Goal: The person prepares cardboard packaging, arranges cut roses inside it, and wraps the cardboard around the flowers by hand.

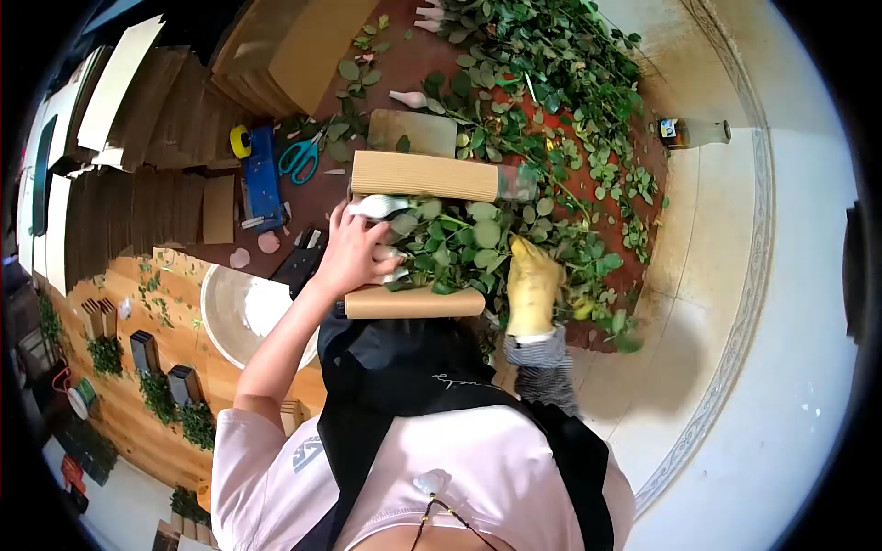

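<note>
A bundle of leafy rose stems [464,243] lies between two pieces of corrugated cardboard, a far one [423,175] and a near one [413,304]. White sleeves [378,206] cover the flower heads at its left end. My bare left hand [351,250] is over these heads, its fingers curled against them. In a yellow glove, my right hand [534,289] closes around the leafy stems at the bundle's right side. Its fingertips are partly hidden by leaves.
Teal scissors [300,160], a blue tool [263,179] and a yellow tape measure [241,141] lie on the left. Cardboard stacks [138,119] stand beyond them. More cut stems [551,64] are heaped at the back right. A white basin [220,312] sits below left, and a bottle [698,133] lies right.
</note>
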Motion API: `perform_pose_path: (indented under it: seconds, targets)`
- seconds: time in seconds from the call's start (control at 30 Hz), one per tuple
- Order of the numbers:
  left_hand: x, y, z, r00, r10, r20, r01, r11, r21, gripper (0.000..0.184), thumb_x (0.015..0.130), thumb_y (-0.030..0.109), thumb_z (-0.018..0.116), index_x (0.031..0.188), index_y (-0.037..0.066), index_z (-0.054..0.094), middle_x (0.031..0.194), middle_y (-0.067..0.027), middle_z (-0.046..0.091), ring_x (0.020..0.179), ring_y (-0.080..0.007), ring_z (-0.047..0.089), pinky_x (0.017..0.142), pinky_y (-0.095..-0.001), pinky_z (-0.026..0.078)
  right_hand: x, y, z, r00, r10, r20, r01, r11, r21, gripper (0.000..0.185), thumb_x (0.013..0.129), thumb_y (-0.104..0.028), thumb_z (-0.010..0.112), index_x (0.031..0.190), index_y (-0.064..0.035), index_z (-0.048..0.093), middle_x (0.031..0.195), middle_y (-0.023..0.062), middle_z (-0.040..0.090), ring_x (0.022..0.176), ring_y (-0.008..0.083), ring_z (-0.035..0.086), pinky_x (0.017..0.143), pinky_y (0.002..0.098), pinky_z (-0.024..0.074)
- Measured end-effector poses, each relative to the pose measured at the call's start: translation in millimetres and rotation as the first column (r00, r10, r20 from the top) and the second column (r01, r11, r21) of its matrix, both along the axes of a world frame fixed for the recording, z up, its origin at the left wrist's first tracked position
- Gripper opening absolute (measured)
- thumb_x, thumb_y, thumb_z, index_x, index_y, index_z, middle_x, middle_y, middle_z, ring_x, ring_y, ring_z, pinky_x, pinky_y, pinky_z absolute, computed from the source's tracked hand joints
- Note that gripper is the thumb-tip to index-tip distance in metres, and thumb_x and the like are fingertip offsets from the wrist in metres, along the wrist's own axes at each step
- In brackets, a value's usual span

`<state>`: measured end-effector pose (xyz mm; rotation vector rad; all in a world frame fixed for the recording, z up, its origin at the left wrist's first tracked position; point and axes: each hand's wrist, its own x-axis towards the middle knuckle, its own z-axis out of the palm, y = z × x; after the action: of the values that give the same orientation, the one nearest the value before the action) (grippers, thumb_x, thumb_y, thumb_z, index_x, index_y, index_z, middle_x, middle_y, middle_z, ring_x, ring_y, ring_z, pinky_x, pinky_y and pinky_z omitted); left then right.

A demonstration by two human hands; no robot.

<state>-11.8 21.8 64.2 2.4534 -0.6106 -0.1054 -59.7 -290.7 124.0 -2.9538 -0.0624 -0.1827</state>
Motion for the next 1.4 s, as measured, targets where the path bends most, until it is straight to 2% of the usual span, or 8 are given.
perform_pose_path:
  seconds: [0.2, 0.53, 0.63, 0.83, 0.9, 0.97, 1.17, 1.4]
  targets:
    - [2.3, -0.5, 1.1, 0.997, -0.02, 0.078, 0.023, 0.999, -0.036, 0.053, 0.07, 0.037, 0.081, 0.112, 0.01, 0.065, 0.112, -0.0175, 0.052, 0.121, -0.0416, 0.044, 0.111, -0.0571, 0.029, -9.9, 8.4, -56.5, 0.958, -0.07, 0.279, 0.088, 0.995, -0.051, 0.032, 0.076, 0.001, 0.061, 0.108, -0.0018, 0.068, 0.12, 0.0156, 0.067, 0.112, 0.0358, 0.062, 0.093, 0.0439, 0.0523]
    - [6.6, -5.6, 8.4, 0.948, -0.279, 0.156, 0.239, 0.943, 0.232, 0.04, 0.08, 0.036, 0.074, 0.107, 0.008, 0.068, 0.114, -0.0055, 0.061, 0.117, -0.0252, 0.052, 0.108, -0.0599, 0.032, -0.9, 0.2, -69.9, 0.998, -0.059, -0.033, 0.056, 0.996, -0.073, 0.05, 0.068, 0.007, 0.064, 0.117, -0.0022, 0.065, 0.118, 0.0163, 0.066, 0.117, 0.0328, 0.06, 0.103, 0.0405, 0.0469]
    - [6.7, 13.9, 7.9, 0.943, -0.297, 0.151, 0.304, 0.952, -0.025, 0.025, 0.082, 0.027, 0.073, 0.103, 0.014, 0.071, 0.122, -0.0006, 0.063, 0.129, -0.0253, 0.05, 0.11, -0.0615, 0.03, 4.1, -4.7, -66.3, 0.986, -0.064, -0.151, 0.056, 0.997, -0.059, 0.049, 0.071, 0.005, 0.067, 0.119, -0.0019, 0.065, 0.119, 0.0168, 0.067, 0.118, 0.0327, 0.06, 0.102, 0.0394, 0.0477]
    - [-28.3, 91.2, 22.8, 0.95, 0.16, -0.268, -0.256, 0.891, -0.375, 0.015, 0.089, 0.008, 0.068, 0.104, 0.004, 0.071, 0.112, -0.0106, 0.067, 0.109, -0.0309, 0.063, 0.094, -0.0398, 0.049, 13.1, -7.3, 27.0, 0.849, -0.051, -0.526, -0.137, 0.94, -0.312, 0.057, 0.079, -0.015, 0.075, 0.13, 0.0004, 0.057, 0.138, 0.0176, 0.056, 0.13, 0.0324, 0.052, 0.107, 0.0402, 0.0453]
    - [-33.1, 95.9, 25.2, 0.879, 0.304, -0.369, -0.419, 0.861, -0.288, 0.015, 0.096, 0.008, 0.06, 0.103, -0.002, 0.068, 0.1, -0.0148, 0.068, 0.092, -0.03, 0.067, 0.08, -0.034, 0.052, 26.0, 28.9, 83.1, 0.867, 0.241, -0.437, -0.251, 0.967, 0.036, 0.056, 0.081, -0.016, 0.074, 0.133, -0.0048, 0.056, 0.138, 0.0167, 0.057, 0.127, 0.0328, 0.055, 0.106, 0.0393, 0.0466]
    - [-30.1, 82.4, 23.3, 0.781, 0.247, -0.574, -0.504, 0.791, -0.346, 0.028, 0.104, 0.017, 0.05, 0.097, -0.003, 0.069, 0.082, -0.0127, 0.067, 0.077, -0.0236, 0.067, 0.071, -0.0327, 0.051, 50.3, 78.4, 97.7, 0.743, 0.646, -0.174, -0.444, 0.671, 0.593, 0.052, 0.083, -0.012, 0.073, 0.132, -0.0081, 0.058, 0.125, 0.0166, 0.065, 0.118, 0.0319, 0.061, 0.101, 0.04, 0.0487]
    - [-9.4, 35.7, 44.1, 0.798, 0.002, -0.603, 0.053, 0.996, 0.074, 0.049, 0.096, 0.048, 0.059, 0.083, 0.003, 0.072, 0.072, -0.0169, 0.068, 0.067, -0.034, 0.067, 0.065, -0.0418, 0.053, 64.1, 134.0, -9.2, 0.445, 0.371, -0.815, -0.67, 0.742, -0.027, 0.02, 0.093, -0.023, 0.059, 0.1, -0.0132, 0.076, 0.102, 0.0056, 0.075, 0.09, 0.0228, 0.074, 0.064, 0.0405, 0.058]
    - [-13.7, 41.7, 19.9, 0.917, -0.175, -0.357, -0.014, 0.883, -0.469, 0.027, 0.094, 0.015, 0.063, 0.075, -0.002, 0.054, 0.072, -0.0128, 0.048, 0.072, -0.0307, 0.051, 0.068, -0.04, 0.044, 57.5, 131.9, -15.2, 0.459, 0.376, -0.805, -0.66, 0.751, -0.026, 0.022, 0.095, -0.024, 0.057, 0.106, -0.0144, 0.073, 0.101, 0.0055, 0.076, 0.092, 0.0244, 0.073, 0.073, 0.0387, 0.0581]
